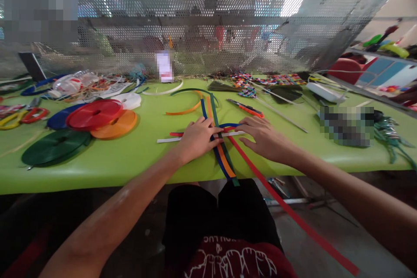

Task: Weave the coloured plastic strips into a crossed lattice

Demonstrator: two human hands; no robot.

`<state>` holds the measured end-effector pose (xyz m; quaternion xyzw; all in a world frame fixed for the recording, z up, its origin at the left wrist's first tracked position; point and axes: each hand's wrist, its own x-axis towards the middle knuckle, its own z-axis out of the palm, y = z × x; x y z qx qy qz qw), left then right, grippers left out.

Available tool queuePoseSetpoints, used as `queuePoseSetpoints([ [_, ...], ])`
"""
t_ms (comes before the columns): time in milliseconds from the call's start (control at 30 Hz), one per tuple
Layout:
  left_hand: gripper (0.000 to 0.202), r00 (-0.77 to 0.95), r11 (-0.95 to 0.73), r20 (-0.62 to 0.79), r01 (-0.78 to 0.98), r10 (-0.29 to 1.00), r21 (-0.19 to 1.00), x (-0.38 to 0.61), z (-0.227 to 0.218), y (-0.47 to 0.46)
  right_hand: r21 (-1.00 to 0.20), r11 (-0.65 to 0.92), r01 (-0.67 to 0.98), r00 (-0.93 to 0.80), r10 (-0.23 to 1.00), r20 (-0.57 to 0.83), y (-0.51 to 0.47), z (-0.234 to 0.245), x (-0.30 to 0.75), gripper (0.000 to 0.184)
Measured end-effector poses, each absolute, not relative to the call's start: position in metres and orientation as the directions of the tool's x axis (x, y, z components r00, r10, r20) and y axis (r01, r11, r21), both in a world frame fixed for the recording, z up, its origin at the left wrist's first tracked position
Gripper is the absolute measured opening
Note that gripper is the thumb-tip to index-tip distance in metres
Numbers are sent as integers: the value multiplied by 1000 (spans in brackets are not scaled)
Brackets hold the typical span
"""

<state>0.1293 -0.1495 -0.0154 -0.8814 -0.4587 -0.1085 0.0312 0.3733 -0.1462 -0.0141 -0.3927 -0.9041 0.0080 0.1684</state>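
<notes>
On the green table, flat plastic strips cross each other: a blue strip [221,163], an orange strip [225,156] and a green strip [214,110] run lengthwise. A white strip [167,140] and a short red strip [176,134] lie across them. My left hand [198,139] is closed over the crossing, holding the strips with thumb and fingers; part of the weave is hidden beneath it. My right hand [262,137] pinches the end of a curved blue strip [230,125] just right of the crossing. A long red strip [286,208] trails from there over the table edge.
Rolls of strip, including a red roll [97,114] and a green roll [57,147], lie left, near scissors [34,115]. A utility knife [246,107] lies beyond my hands. Woven pieces [244,84] and a phone [164,66] are at the back, before a perforated metal screen [195,21].
</notes>
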Motion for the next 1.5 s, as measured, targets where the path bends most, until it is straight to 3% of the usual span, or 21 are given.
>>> queuePoseSetpoints([
  [267, 34, 555, -580, 213, 811, 804, 79, 129, -14, -150, -71, 612, 787, -567, 764, 308, -130, -25, 375, 35],
  [400, 31, 554, -583, 229, 809, 800, 78, 128, -15, -150, 13, 603, 798, -581, 762, 285, -129, -21, 378, 18],
  [533, 33, 566, -596, 224, 797, 794, 98, 128, -13, -149, 35, 555, 831, -542, 792, 281, -139, -13, 384, 19],
  [700, 34, 561, -593, 219, 795, 799, 126, 127, -12, -149, -14, 612, 790, -558, 730, 395, -160, -14, 397, 50],
  [833, 33, 563, -597, 221, 789, 797, 142, 127, -13, -148, -166, 773, 613, -710, 631, 314, -180, -22, 404, 41],
  [933, 37, 554, -587, 222, 799, 802, 129, 127, -14, -147, -232, 793, 563, -733, 609, 302, -190, -29, 402, 39],
  [1100, 46, 535, -557, 198, 827, 821, 76, 129, -12, -148, -184, 743, 644, -664, 662, 347, -200, -34, 384, 43],
  [1500, 40, 542, -563, 196, 823, 817, 71, 127, -12, -148, -152, 691, 707, -594, 697, 403, -191, -36, 345, 32],
])
